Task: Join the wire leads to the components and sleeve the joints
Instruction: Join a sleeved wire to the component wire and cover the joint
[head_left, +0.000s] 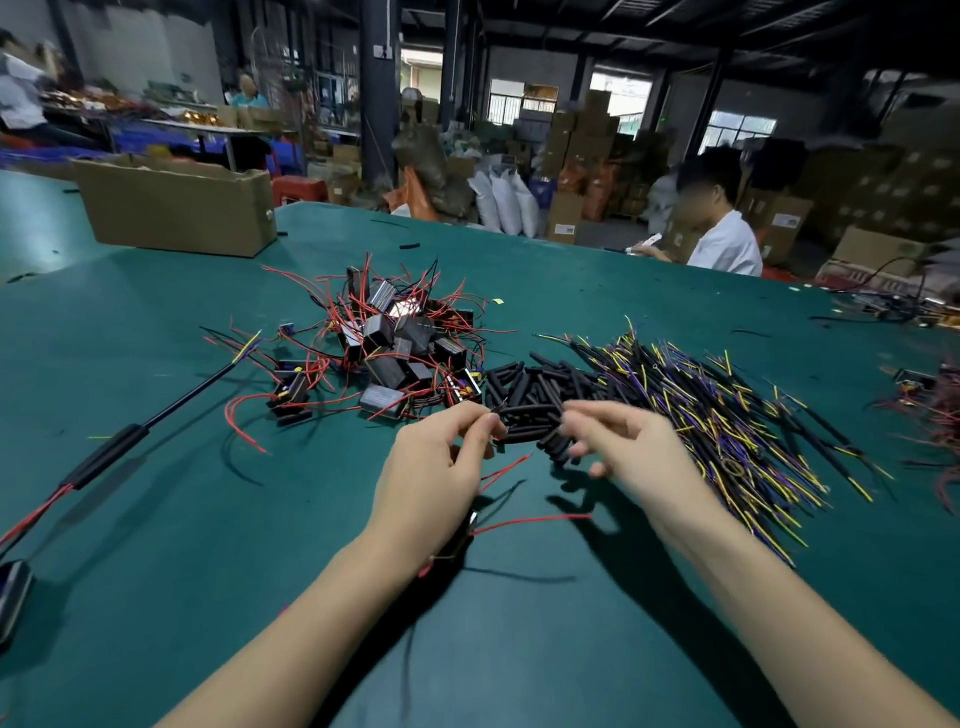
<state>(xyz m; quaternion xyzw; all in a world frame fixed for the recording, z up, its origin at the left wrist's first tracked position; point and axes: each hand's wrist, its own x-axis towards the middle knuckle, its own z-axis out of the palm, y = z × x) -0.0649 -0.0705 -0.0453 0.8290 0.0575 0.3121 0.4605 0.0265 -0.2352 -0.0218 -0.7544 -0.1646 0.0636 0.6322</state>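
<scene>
Sleeving step: left hand (441, 457) pinches a wire (496, 412), right hand (618, 447) loose-fingered over sleeves (524, 395); next, likely pick one sleeve.

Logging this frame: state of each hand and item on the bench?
left hand: pinching a thin wire end
right hand: fingers loosely curled, blurred, holding nothing visible
black sleeves: loose pile
black components: heaped, red leads tangled
yellow and purple wires: loose pile
cardboard box: open

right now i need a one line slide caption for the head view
Left hand pinches a wire end as the right hand reaches over black sleeves on a green table.
</scene>
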